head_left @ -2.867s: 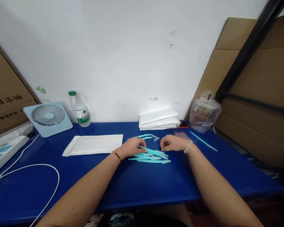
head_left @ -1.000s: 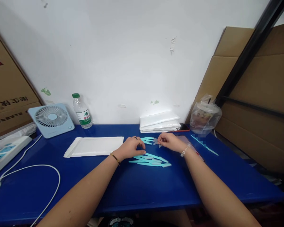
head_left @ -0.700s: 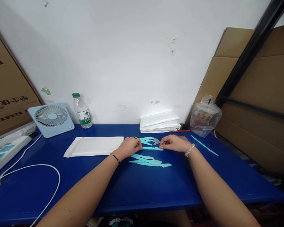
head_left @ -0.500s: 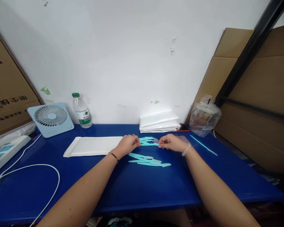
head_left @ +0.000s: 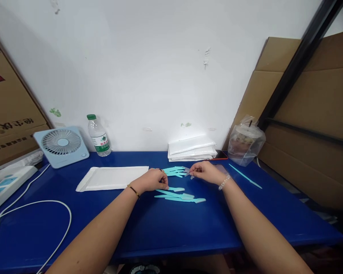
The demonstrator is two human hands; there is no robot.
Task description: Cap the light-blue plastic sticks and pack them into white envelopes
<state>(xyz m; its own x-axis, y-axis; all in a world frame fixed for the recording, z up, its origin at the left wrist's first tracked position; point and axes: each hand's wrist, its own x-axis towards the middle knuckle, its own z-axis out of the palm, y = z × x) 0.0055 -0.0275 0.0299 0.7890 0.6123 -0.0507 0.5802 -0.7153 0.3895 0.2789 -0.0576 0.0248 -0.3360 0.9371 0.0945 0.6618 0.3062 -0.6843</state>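
Observation:
Turquoise eyebrow razors lie in two groups on the blue table. My left hand (head_left: 156, 180) has its thumb and fingertips closed at the handle of the uppermost razor (head_left: 176, 189) of the near group; its fingers partly hide that handle. Just below are several more razors (head_left: 180, 196), blades to the right. Behind my left fingers is the far group of razors (head_left: 175, 171), fanned out. To its right, my right hand (head_left: 204, 171) pinches a small clear plastic piece (head_left: 192, 177), which looks like a blade cover. More clear pieces (head_left: 186, 171) lie beside its fingertips.
A white padded envelope (head_left: 111, 178) lies left of my left hand. White envelopes (head_left: 191, 148) are stacked by the wall, next to a phone (head_left: 220, 155). A single turquoise stick (head_left: 245, 176) and bagged drink cup (head_left: 246, 140) are right; bottle (head_left: 99, 137), fan (head_left: 62, 146) and cable (head_left: 70, 217) left.
My left hand has moved down toward me, from the far razors to the near group. The razor that was between both hands now lies with the far group. My right hand has shifted slightly left.

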